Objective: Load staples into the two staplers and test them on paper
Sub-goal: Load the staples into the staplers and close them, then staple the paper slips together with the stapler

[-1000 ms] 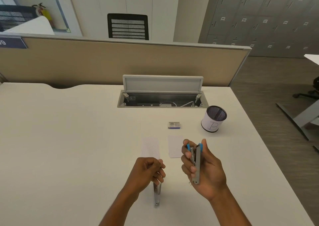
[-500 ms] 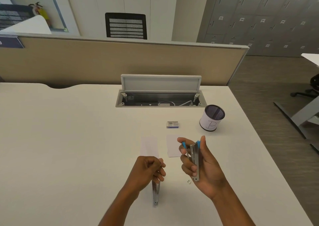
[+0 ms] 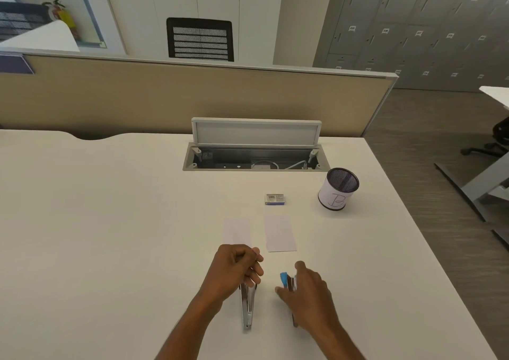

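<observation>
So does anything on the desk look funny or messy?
Not really. The only odd bit is the cable hatch at the back of the desk, propped open with wires showing. The two paper slips lie flat and the mesh cup stands upright.

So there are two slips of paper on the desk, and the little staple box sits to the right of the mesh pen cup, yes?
Not quite. The head view shows the staple box to the left of the mesh pen cup, not the right. The two slips of paper do lie on the desk, just beyond the hands.
</observation>
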